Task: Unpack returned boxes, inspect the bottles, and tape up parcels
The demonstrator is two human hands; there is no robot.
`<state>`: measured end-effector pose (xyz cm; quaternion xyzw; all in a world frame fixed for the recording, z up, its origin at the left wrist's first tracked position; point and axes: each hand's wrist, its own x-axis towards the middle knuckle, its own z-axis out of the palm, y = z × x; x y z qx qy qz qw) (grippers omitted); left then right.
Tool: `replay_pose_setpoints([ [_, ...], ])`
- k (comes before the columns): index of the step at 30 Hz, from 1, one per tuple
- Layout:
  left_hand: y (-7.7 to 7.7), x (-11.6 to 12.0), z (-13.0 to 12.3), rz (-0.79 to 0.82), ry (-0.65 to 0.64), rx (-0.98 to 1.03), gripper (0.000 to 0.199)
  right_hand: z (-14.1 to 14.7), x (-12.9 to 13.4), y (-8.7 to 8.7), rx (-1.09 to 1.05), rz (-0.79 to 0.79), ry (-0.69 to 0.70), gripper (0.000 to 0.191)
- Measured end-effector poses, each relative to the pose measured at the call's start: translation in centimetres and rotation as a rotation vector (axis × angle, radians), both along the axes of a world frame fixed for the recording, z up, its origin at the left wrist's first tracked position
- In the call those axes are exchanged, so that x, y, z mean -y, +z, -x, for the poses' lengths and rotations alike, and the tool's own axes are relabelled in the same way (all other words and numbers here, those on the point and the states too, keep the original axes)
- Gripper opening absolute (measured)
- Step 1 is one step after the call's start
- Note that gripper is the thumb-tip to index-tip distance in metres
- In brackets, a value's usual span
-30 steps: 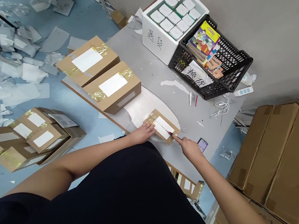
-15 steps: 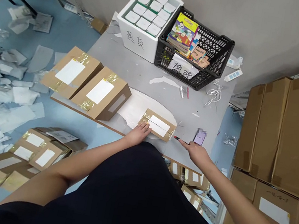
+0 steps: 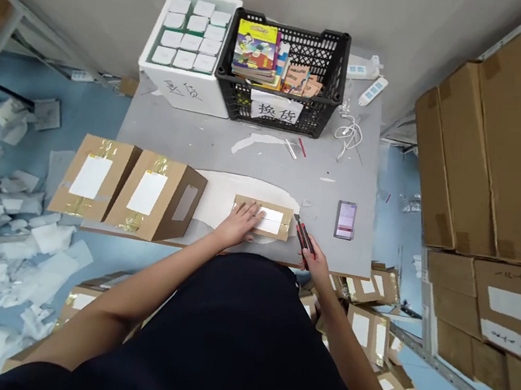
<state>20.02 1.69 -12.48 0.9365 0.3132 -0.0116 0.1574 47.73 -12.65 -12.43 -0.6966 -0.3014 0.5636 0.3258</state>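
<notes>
My left hand (image 3: 238,223) lies flat on a small taped cardboard parcel (image 3: 261,217) with a white label, its fingers spread. My right hand (image 3: 315,263) grips a red-and-black utility knife (image 3: 303,238), just right of the parcel and apart from it. The parcel rests on a pale, irregular sheet (image 3: 220,193) at the grey table's (image 3: 246,159) near edge. Left of my left hand stand two larger taped cartons (image 3: 93,177) (image 3: 155,197). A phone (image 3: 345,220) with a blurred screen lies right of the knife.
A white foam box of small white packs (image 3: 187,41) and a black crate of books (image 3: 282,74) stand at the table's back. Loose cable (image 3: 349,133) and a power strip (image 3: 372,90) lie nearby. Stacked cartons (image 3: 481,146) rise on the right. Paper scraps (image 3: 2,230) litter the floor.
My right hand has drawn the knife off the parcel's top to its right side, and the knife now stands more upright. My view has turned, squaring up the table. My left hand stays on the parcel.
</notes>
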Motion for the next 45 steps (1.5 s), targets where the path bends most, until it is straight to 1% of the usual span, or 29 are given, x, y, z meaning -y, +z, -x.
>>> replay_pose_setpoints([
  [2,-0.1,-1.4,-0.8,0.000,-0.052,-0.071,0.093,1.4,0.1,-0.8,-0.065,-0.033,-0.060,0.075],
  [4,-0.4,-2.7,-1.5,0.027,-0.086,-0.141,0.099,2.0,0.2,-1.3,-0.098,-0.044,-0.083,0.075],
  [6,-0.6,-3.6,-2.0,0.056,-0.099,-0.183,0.102,2.0,0.2,-1.7,-0.107,-0.034,-0.070,0.076],
  [9,-0.9,-4.1,-2.4,0.079,-0.106,-0.190,0.102,1.4,0.0,-2.3,-0.091,-0.012,-0.042,0.075],
  [12,-1.1,-4.2,-2.3,0.078,-0.113,-0.180,0.101,0.8,-0.4,-2.6,-0.031,0.008,-0.010,0.074],
  [16,-1.2,-4.0,-2.1,0.066,-0.117,-0.167,0.102,0.6,-0.8,-2.4,0.036,0.022,0.057,0.075],
  [22,-1.1,-4.1,-2.1,0.073,-0.119,-0.175,0.103,0.3,-0.4,-2.3,-0.019,0.006,0.028,0.075],
  [28,-1.1,-3.9,-2.1,0.083,-0.120,-0.176,0.103,-0.8,0.1,-2.1,-0.016,0.040,0.098,0.075],
  [33,-1.2,-3.8,-2.1,0.068,-0.124,-0.169,0.099,-1.9,-0.1,-1.8,0.008,-0.008,0.170,0.073],
  [36,-1.2,-3.8,-2.2,0.050,-0.116,-0.180,0.098,-2.3,0.0,-1.8,0.005,0.000,0.198,0.074],
  [42,-1.1,-3.8,-2.4,0.054,-0.106,-0.218,0.099,-2.2,0.8,-1.8,-0.036,0.052,0.200,0.079],
  [45,-1.2,-3.8,-2.4,0.067,-0.091,-0.217,0.099,-2.2,1.1,-1.6,-0.022,0.024,0.200,0.078],
])
